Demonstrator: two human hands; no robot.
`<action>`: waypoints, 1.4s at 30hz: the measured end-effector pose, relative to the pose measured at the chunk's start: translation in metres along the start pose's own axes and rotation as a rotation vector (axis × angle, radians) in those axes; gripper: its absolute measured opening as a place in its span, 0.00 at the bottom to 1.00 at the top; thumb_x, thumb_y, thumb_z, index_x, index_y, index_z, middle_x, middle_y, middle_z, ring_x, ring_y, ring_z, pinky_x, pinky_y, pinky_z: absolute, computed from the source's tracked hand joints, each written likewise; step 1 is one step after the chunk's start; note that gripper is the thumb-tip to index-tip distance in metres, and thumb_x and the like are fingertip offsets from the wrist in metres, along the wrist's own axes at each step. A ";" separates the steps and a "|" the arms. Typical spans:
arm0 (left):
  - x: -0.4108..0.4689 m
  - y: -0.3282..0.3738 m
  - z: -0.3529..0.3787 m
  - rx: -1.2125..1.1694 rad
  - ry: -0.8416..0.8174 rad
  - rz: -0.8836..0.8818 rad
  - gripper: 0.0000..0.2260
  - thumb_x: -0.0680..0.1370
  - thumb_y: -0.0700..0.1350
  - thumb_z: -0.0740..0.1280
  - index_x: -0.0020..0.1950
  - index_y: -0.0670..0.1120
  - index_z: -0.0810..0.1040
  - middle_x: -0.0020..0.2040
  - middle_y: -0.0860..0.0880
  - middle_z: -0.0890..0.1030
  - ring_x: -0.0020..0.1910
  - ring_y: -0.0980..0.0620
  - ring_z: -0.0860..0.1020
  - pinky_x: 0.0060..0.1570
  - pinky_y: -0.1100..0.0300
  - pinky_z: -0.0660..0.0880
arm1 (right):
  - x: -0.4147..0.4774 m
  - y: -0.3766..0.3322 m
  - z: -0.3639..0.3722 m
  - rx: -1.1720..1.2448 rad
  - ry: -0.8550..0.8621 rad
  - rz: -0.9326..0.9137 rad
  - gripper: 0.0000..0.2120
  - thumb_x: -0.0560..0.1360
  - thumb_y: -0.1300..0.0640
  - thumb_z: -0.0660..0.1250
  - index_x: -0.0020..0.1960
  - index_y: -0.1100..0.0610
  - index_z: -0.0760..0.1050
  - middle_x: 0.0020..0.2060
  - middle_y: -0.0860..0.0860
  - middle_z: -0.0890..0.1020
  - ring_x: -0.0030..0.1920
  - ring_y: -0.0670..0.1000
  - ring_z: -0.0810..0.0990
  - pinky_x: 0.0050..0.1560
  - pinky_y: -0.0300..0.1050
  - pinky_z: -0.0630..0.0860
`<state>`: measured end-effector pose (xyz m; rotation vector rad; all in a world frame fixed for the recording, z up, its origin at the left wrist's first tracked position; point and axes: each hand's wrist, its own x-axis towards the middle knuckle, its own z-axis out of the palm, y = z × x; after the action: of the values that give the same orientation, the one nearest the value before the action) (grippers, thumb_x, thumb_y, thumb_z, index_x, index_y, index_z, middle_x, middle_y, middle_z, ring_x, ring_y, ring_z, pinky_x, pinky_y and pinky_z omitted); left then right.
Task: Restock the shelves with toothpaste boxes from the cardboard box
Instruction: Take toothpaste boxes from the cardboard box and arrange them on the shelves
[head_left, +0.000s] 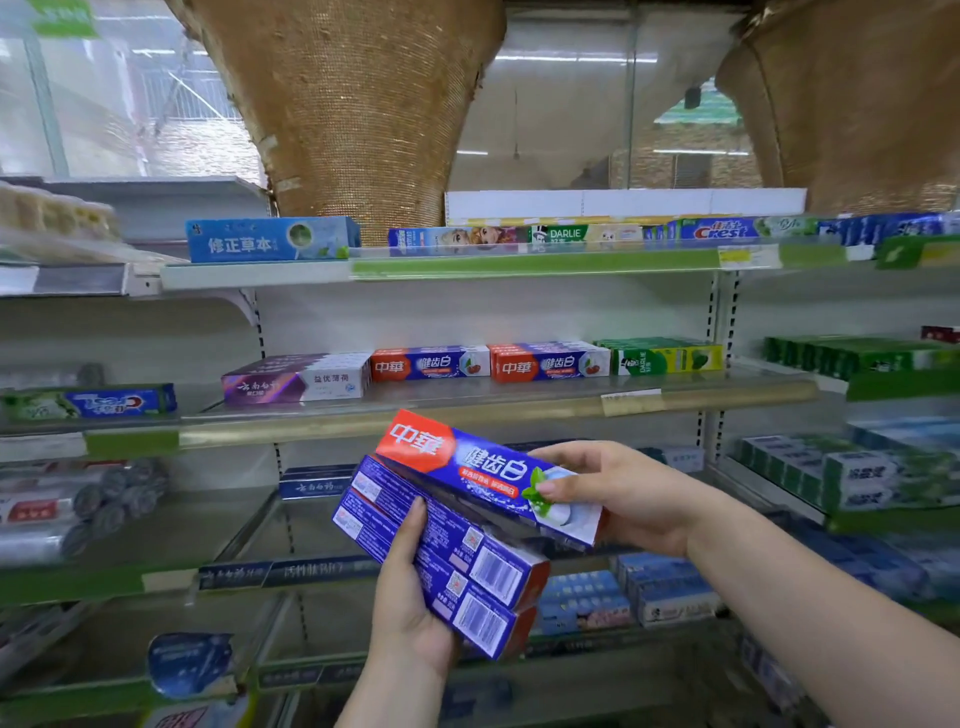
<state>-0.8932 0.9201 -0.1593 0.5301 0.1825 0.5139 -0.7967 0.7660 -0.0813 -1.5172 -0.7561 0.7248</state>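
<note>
In the lower middle of the picture, the left hand is gripping two blue toothpaste boxes from below, with its thumb pressing on top. Just to the right, the right hand is pinching a third box that is lying across them. The cardboard box is not showing. Matching red and blue boxes are sitting on the middle shelf above. The two lower boxes are tilting, so they might slide out if the top one gets lifted away.
</note>
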 end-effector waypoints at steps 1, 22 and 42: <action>0.000 -0.003 0.000 -0.002 0.022 0.011 0.08 0.76 0.47 0.66 0.52 0.45 0.78 0.43 0.42 0.85 0.35 0.46 0.84 0.47 0.47 0.76 | -0.002 0.003 -0.006 0.000 0.024 -0.001 0.20 0.68 0.59 0.71 0.59 0.58 0.75 0.51 0.57 0.84 0.46 0.52 0.83 0.46 0.46 0.80; -0.025 -0.043 -0.053 -0.009 0.293 -0.045 0.31 0.64 0.51 0.73 0.66 0.46 0.73 0.56 0.40 0.82 0.52 0.38 0.80 0.54 0.39 0.75 | -0.003 0.084 -0.013 -0.279 -0.030 0.099 0.18 0.74 0.57 0.69 0.63 0.53 0.72 0.52 0.50 0.82 0.49 0.46 0.83 0.40 0.38 0.79; -0.030 -0.030 -0.149 0.042 0.464 -0.148 0.11 0.78 0.51 0.63 0.52 0.44 0.75 0.35 0.40 0.84 0.29 0.42 0.83 0.42 0.46 0.72 | 0.033 0.183 0.037 -0.615 -0.022 0.234 0.19 0.77 0.54 0.66 0.67 0.51 0.68 0.62 0.50 0.73 0.60 0.48 0.75 0.55 0.48 0.80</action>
<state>-0.9502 0.9474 -0.3011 0.4279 0.6717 0.4826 -0.7977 0.8041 -0.2666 -2.1852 -0.8741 0.7152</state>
